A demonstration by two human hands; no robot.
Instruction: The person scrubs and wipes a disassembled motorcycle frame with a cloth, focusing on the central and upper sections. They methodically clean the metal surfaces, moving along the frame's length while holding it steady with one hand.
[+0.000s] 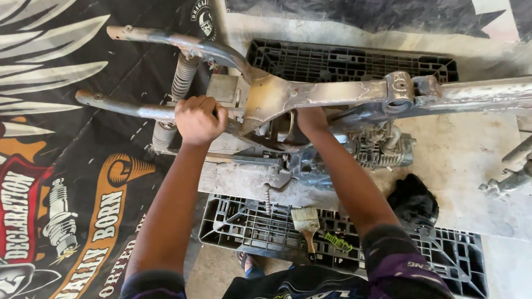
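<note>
Motorcycle frame, stripped and dusty, lies over black plastic pallets, with the engine mounted. Left hand grips a rear frame tube; right hand reaches inside, its grip hidden. Brush lies unused, so much work seems left.

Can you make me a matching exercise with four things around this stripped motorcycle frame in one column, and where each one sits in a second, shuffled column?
Things:
1. left hand
2. right hand
3. wooden-handled flat paintbrush
4. crumpled black cloth

Places:
A. lying on the grey plastic pallet, nearest the person
B. closed in a grip around a rear tube of the bare grey metal motorcycle frame
C. resting on the board beside the engine
D. reaching down under the frame's middle, fingers hidden

Pairs: 1-B, 2-D, 3-A, 4-C
</note>
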